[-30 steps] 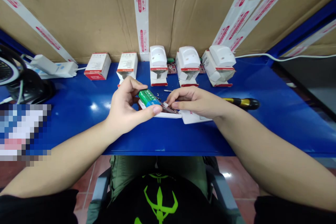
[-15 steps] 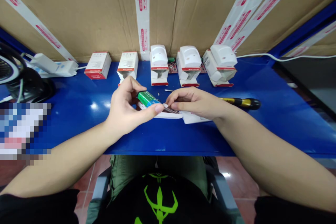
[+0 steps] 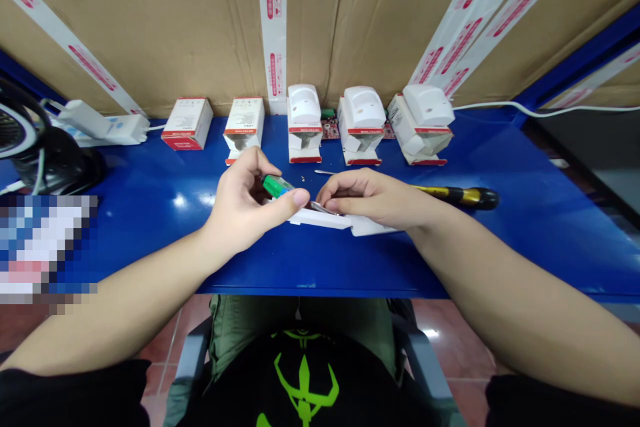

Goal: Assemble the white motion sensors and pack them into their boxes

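My left hand point(image 3: 237, 200) is closed round a green and blue 9V battery point(image 3: 277, 185), gripped between thumb and fingers. The battery lies tilted just over an open white detector housing point(image 3: 323, 219). Close to the battery's right end, the fingers of my right hand point(image 3: 373, 197) are bent together at the housing. What they pinch, if anything, is hidden. A second white plastic part point(image 3: 373, 227) lies under my right hand, next to the housing. Behind my right wrist is a screwdriver with a black and yellow handle point(image 3: 467, 197); its metal tip shows left of the hand.
Along the back stand several white and red detector boxes point(image 3: 187, 125), three topped with white detectors point(image 3: 364, 107). Red circuit boards point(image 3: 330, 129) show between them. Tiny screws point(image 3: 303, 179) lie ahead of my hands. A black fan point(image 3: 40, 140) and power strip point(image 3: 110, 130) are left.
The battery has tipped in my left hand, so its printed side shows less, and it sits lower against the housing. My right hand stays nearly in place.
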### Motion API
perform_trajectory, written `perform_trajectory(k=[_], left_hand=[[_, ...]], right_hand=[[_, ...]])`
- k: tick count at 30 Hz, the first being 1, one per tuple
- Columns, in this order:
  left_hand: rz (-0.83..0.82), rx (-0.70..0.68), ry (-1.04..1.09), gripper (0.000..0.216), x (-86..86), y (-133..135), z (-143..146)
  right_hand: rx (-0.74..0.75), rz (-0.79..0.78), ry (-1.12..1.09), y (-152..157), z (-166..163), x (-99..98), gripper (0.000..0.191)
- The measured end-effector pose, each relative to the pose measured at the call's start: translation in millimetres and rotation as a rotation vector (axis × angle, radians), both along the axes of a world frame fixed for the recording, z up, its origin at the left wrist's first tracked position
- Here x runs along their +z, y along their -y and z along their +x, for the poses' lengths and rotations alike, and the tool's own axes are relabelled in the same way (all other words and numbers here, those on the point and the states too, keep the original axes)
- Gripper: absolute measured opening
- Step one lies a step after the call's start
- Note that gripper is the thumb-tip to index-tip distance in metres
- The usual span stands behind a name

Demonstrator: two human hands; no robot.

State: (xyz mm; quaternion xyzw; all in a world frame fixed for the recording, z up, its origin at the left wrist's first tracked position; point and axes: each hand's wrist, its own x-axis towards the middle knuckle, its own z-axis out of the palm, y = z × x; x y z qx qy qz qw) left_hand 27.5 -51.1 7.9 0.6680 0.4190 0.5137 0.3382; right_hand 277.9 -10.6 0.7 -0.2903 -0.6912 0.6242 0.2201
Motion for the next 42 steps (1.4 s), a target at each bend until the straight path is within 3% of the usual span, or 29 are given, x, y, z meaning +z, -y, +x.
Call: perform_trajectory(k=[8,12,16,21,25,29,33,38,42], left_hand=[[0.008,-0.122,0.0,0.056,-1.4,-13.7,-4.7],[-0.028,-0.186,-0.039,0.06,-1.9,-23.9,-14.7],[-0.114,-0.218,-0.081,0.066,-7.5,-34.3,-20.9],[-0.189,-0.31,-0.189,0.057,-15.3,-38.1,-20.2],[-0.137,-0.316,-0.298,0.047,-11.8,-36.2,-23.0],[-0.053,-0.264,-0.249,0.043,-11.9,-37.1,-25.2],[0.038,-0.283,-0.236,0.042,-16.2,-38.5,-23.6],[0.243,-0.254,-0.446,0.041,-12.6,-36.8,-23.4],[0.21,-0.249,-0.415,0.042,-12.9,-34.0,-21.4]], right_hand=[[-0.118,0.128,-0.028,6.8,-5.0,-3.9,0.02],[-0.22,0.456,0.003,7.7,-3.6,-6.2,0.008],[-0.259,0.808,0.12,4.0,1.5,-9.8,0.011],[-0.247,0.976,0.282,1.2,3.8,-16.6,0.018],[-0.226,1.08,0.394,2.6,0.9,-21.1,0.023],[-0.215,1.2,0.443,4.4,-2.4,-22.3,0.026],[-0.228,1.239,0.388,5.6,-5.6,-21.0,0.026],[-0.236,1.163,0.162,8.2,-12.1,-23.0,0.02],[-0.254,1.081,0.028,9.3,-16.5,-25.4,0.013]])
